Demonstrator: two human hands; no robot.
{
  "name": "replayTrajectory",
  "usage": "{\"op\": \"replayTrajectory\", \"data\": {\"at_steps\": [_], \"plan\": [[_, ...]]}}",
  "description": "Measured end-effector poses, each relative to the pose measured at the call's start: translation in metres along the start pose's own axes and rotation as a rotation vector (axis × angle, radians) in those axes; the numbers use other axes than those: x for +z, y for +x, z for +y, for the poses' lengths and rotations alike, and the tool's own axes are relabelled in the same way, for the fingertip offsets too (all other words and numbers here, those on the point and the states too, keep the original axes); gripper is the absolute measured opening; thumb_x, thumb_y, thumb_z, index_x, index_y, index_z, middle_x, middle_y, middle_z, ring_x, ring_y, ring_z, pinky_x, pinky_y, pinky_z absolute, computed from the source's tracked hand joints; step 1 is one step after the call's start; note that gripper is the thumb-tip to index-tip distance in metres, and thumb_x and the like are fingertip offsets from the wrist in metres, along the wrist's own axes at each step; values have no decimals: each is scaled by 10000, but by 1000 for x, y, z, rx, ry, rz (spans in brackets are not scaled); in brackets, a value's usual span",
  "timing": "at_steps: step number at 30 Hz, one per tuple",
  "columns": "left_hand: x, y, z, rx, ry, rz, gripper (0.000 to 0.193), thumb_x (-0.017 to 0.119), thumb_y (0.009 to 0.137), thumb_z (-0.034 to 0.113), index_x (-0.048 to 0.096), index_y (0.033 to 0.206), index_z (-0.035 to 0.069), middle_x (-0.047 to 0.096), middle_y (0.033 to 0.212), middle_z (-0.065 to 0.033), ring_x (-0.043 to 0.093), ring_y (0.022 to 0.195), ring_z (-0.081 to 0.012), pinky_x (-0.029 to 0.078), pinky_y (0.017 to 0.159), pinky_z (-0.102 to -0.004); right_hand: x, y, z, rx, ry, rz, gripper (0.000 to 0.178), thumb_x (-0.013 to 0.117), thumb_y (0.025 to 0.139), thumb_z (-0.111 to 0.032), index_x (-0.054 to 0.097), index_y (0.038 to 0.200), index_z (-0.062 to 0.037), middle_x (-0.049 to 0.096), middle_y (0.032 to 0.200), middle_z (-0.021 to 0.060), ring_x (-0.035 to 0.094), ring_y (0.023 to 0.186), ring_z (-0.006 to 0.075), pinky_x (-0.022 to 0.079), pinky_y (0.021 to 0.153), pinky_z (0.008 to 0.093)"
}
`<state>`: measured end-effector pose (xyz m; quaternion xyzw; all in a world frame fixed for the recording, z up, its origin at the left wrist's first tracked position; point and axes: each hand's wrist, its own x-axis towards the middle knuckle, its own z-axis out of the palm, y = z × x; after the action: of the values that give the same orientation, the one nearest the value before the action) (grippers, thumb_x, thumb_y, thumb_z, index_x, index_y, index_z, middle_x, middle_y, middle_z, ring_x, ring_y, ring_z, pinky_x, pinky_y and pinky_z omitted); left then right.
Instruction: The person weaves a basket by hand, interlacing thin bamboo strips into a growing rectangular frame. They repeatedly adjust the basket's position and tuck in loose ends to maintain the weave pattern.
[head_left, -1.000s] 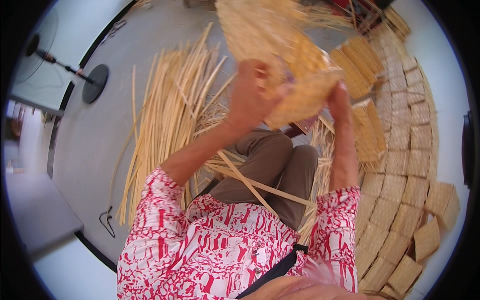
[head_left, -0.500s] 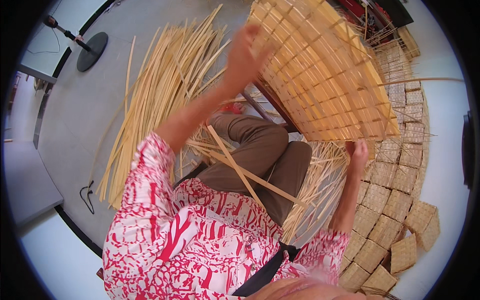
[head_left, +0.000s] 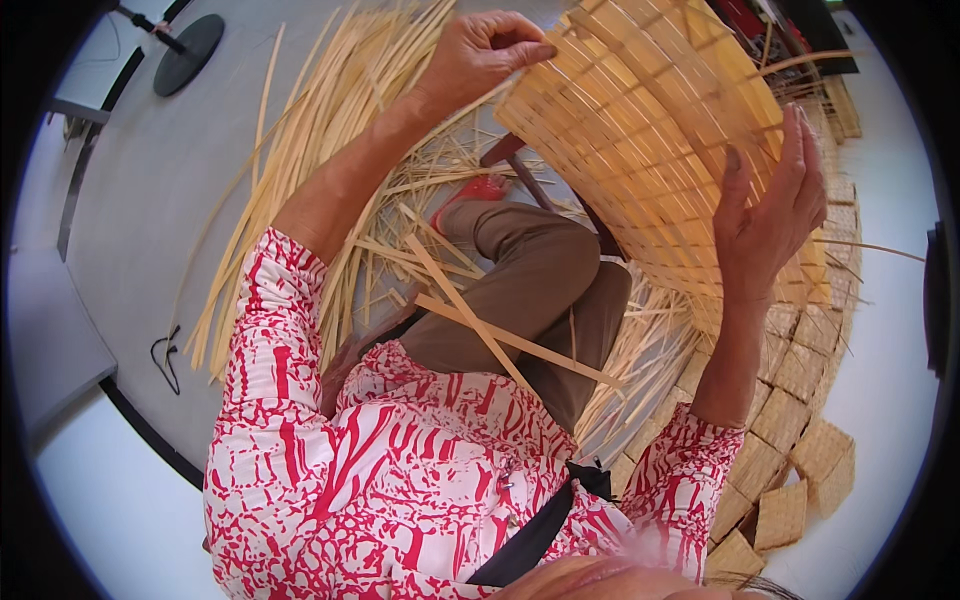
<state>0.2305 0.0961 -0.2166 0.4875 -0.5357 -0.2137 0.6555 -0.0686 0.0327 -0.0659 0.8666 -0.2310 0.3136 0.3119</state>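
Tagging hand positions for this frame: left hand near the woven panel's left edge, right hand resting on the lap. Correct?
No, the right hand is up at the right side of the woven panel, as the head view shows. The left hand is near its left edge, as you said.

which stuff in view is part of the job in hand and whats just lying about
Likely part of the job:
woven panel by left hand and right hand
long pale strips

Likely just lying about:
dark round stand base
looped black cord
woven blocks
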Motion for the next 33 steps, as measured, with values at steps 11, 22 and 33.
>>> {"op": "replayTrajectory", "data": {"at_steps": [11,22,33], "plan": [[1,-24,17,-188,35,55,357,801,912,237,688,1202,61,724,960,-9,685,916,-108,555,816,-264,134,-19,48,289,497,-534,580,424,1067,-523,566,1450,-110,619,1398,120,548,1317,317,387,1079,454],[3,-17,47,701,751,-289,532,755,882,307,637,1374,140,602,1400,-85,525,1353,-298,392,1142,-469,130,-18,52,311,588,-536,586,377,1076,-525,559,1470,-131,593,1442,112,523,1354,320,378,1130,424],[-1,-2,31,891,715,-391,561,721,882,325,647,1386,92,597,1459,-74,537,1385,-254,396,1167,-425,121,-21,57,247,630,-485,556,416,1092,-468,551,1486,-100,559,1502,150,482,1416,310,337,1186,389]]}}
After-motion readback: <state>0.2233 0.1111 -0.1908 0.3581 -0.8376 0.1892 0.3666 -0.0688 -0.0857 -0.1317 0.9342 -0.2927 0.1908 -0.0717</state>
